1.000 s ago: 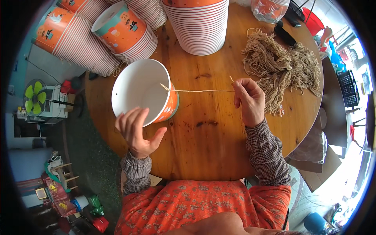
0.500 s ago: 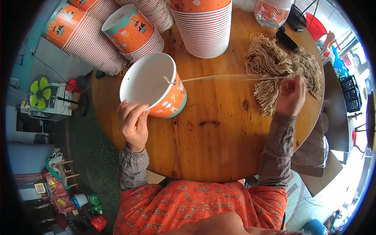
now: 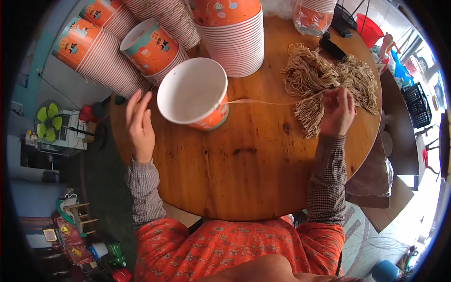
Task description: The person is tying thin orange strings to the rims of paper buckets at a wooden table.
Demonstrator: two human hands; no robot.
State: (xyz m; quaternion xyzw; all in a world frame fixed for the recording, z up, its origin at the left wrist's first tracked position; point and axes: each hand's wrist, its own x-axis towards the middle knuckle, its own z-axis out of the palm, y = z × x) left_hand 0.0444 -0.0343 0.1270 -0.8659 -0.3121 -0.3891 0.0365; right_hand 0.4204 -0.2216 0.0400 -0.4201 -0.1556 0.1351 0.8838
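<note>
An orange paper bucket (image 3: 209,118) with a white inside stands tilted on the wooden table in front of me. My left hand (image 3: 141,123) is just left of it, off its rim, with fingers spread and nothing in them. From the bucket's right side a thin cord (image 3: 263,101) runs across to my right hand (image 3: 337,112), whose fingers are pinched on its far end. Right behind and beside that hand lies a loose bundle of beige cords (image 3: 310,70). Where the cord meets the bucket wall, the fastening is too small to make out.
A tall stack of nested buckets (image 3: 232,47) stands behind the bucket. More stacks (image 3: 105,56) lean at the far left. A plastic-wrapped stack (image 3: 314,19) and a black object (image 3: 332,48) sit at the far right of the round table (image 3: 263,183).
My left hand has let go of the bucket's rim and moved left with its fingers opening. The bucket has turned and shifted slightly right. My right hand still holds the cord.
</note>
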